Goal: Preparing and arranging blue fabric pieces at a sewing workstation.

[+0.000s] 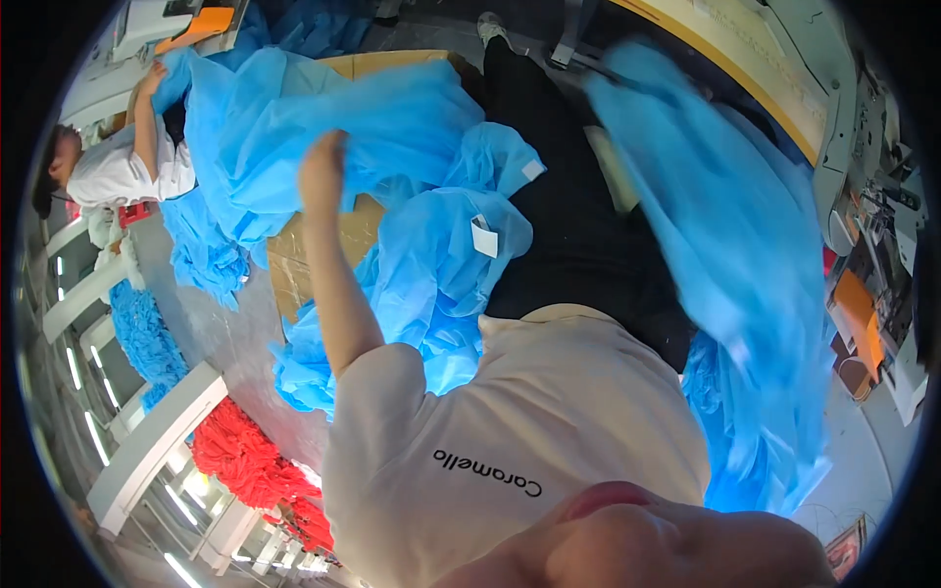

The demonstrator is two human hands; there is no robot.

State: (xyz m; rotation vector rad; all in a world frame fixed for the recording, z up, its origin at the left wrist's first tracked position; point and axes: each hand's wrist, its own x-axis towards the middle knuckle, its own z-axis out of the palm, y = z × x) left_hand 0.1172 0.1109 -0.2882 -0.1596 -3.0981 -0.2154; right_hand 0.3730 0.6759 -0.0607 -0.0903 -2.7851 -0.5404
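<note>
Blue fabric (407, 108) lies behind blurred L hand (323, 169), w/ R hand hidden; can't tell if either's fingers grip it.

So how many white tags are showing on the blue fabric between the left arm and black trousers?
2. The upper tag sits beside the black trousers; the lower tag is slightly left of it, both on the blue fabric. More may be hidden.
</note>
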